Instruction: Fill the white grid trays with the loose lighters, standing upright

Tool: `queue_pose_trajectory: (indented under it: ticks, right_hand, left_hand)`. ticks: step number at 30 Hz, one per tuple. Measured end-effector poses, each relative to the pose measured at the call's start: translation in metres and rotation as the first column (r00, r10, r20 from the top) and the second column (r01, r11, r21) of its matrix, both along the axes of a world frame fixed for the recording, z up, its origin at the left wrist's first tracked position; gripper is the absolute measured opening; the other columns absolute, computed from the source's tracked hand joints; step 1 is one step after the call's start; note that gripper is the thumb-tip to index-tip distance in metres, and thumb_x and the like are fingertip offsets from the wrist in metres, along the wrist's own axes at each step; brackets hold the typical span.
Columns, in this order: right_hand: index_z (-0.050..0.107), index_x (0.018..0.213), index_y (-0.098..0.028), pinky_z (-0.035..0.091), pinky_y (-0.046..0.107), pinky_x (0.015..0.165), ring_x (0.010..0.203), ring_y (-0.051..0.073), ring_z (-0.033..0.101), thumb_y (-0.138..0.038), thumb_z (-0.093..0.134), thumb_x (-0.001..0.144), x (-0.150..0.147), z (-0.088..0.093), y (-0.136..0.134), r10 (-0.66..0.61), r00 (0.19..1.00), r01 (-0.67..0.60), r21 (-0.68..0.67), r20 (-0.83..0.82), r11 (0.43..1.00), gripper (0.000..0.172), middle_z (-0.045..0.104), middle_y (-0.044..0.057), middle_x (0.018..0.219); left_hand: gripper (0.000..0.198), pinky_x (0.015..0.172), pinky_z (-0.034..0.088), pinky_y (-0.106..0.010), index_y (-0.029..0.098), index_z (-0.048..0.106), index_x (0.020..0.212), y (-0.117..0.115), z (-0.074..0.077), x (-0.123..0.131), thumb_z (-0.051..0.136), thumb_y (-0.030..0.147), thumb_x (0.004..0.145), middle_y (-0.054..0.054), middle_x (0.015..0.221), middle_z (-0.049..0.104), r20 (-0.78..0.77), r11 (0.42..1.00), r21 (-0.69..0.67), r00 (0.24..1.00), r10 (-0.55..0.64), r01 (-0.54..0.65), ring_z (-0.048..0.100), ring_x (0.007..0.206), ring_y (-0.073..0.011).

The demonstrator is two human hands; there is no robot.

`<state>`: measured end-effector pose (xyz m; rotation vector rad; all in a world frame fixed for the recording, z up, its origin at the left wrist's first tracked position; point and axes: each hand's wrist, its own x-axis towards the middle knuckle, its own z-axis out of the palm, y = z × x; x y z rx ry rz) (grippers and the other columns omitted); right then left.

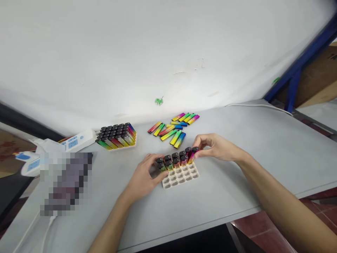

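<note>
Right hand (214, 147) pinches a near-upright lighter (191, 157), cap uppermost, at the tray (180, 184)'s far-right corner. Left hand (144, 177) clasps left-edge lighters (162, 167).

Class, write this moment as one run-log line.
left hand: curled at left end of tray | right hand: pinching pink-yellow lighter at tray's right end | coloured pieces: loose beyond tray | second tray: near power strip

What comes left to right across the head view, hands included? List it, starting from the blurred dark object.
Blurred dark object, packed lighter tray, left hand, partly filled lighter tray, right hand, blue metal frame.
</note>
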<state>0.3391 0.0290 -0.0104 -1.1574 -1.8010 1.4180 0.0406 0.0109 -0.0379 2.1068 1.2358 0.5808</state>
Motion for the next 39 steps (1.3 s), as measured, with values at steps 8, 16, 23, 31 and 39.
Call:
queue_pose_trajectory:
  ticks: [8,16,23,31,39]
  right_hand:
    - [0.068,0.083,-0.019,0.048,0.033,0.074,0.078,0.019,0.064,-0.050,0.074,0.076,0.000,0.010,-0.005,-0.056,0.989,0.037,0.139,0.136,0.990,0.032,0.073,0.006,0.084]
    - [0.071,0.080,-0.022,0.046,0.032,0.073,0.077,0.018,0.062,-0.050,0.075,0.075,-0.003,0.013,-0.008,-0.101,0.981,0.068,0.196,0.167,0.978,0.029,0.071,0.003,0.084]
    - [0.074,0.084,-0.024,0.047,0.032,0.072,0.077,0.018,0.061,-0.050,0.071,0.081,-0.002,0.014,-0.012,-0.128,0.964,0.048,0.322,0.233,0.945,0.026,0.070,0.004,0.087]
    - [0.072,0.085,-0.025,0.044,0.033,0.068,0.073,0.019,0.062,-0.050,0.062,0.088,-0.005,0.011,-0.016,-0.173,0.907,-0.052,0.507,0.385,0.860,0.027,0.071,0.004,0.085]
    - [0.066,0.072,-0.024,0.040,0.031,0.062,0.070,0.018,0.060,-0.055,0.064,0.085,-0.004,0.006,-0.011,-0.166,0.874,-0.032,0.395,0.456,0.918,0.034,0.069,0.002,0.078]
  left_hand:
    - [0.028,0.083,0.051,-0.033,0.023,0.058,0.111,0.000,0.002,0.004,0.066,0.030,0.085,-0.002,0.106,0.064,-0.039,0.998,0.055,0.999,0.015,-0.013,0.062,0.096,-0.0198]
    - [0.026,0.082,0.050,-0.034,0.023,0.058,0.110,0.001,-0.001,0.003,0.065,0.029,0.086,-0.003,0.104,0.063,-0.055,0.997,0.082,0.998,0.000,0.005,0.061,0.096,-0.0205]
    - [0.026,0.086,0.050,-0.036,0.023,0.057,0.111,0.000,-0.001,0.003,0.064,0.028,0.086,-0.003,0.108,0.063,-0.048,0.997,0.070,0.999,-0.012,0.015,0.061,0.100,-0.0210]
    - [0.027,0.087,0.051,-0.038,0.022,0.058,0.111,0.001,0.000,0.004,0.064,0.029,0.086,-0.004,0.108,0.064,-0.063,0.997,0.080,0.998,-0.017,0.022,0.061,0.102,-0.0225]
    - [0.027,0.091,0.049,-0.039,0.022,0.057,0.112,0.001,-0.002,0.003,0.063,0.031,0.088,-0.005,0.110,0.063,-0.064,0.996,0.077,0.997,-0.033,0.038,0.058,0.107,-0.0234]
